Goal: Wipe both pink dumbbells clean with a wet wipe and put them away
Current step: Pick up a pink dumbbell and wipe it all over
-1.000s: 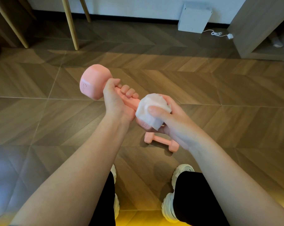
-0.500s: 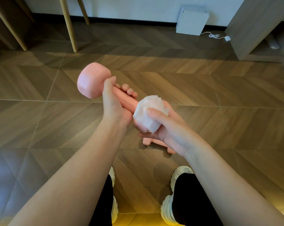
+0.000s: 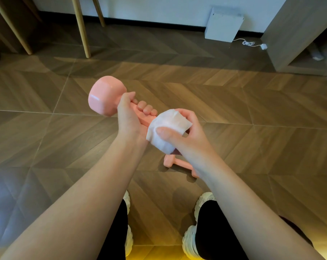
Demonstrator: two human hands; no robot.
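Dumbbell (image 3: 106, 96) in left hand (image 3: 129, 117), wet wipe (image 3: 166, 132) in right hand (image 3: 189, 136)

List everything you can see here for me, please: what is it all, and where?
Brown herringbone wood floor: one, brown, under everything.
Pink block-ended dumbbell: one, pink, held up mid-view.
White wet wipe: one, white, wrapped over that dumbbell's near end.
Second pink dumbbell: one, pink, lying on the floor, partly hidden by a forearm.
Pale wooden furniture legs: three, light wood, far left.
Flat white box: one, white, against the far wall.
White cable: one, white, beside the box.
Grey-brown wooden cabinet: one, far right.
Chunky white shoes: two, white, bottom edge.
Left hand: one, gripping the held dumbbell's handle.
Right hand: one, holding the wipe.
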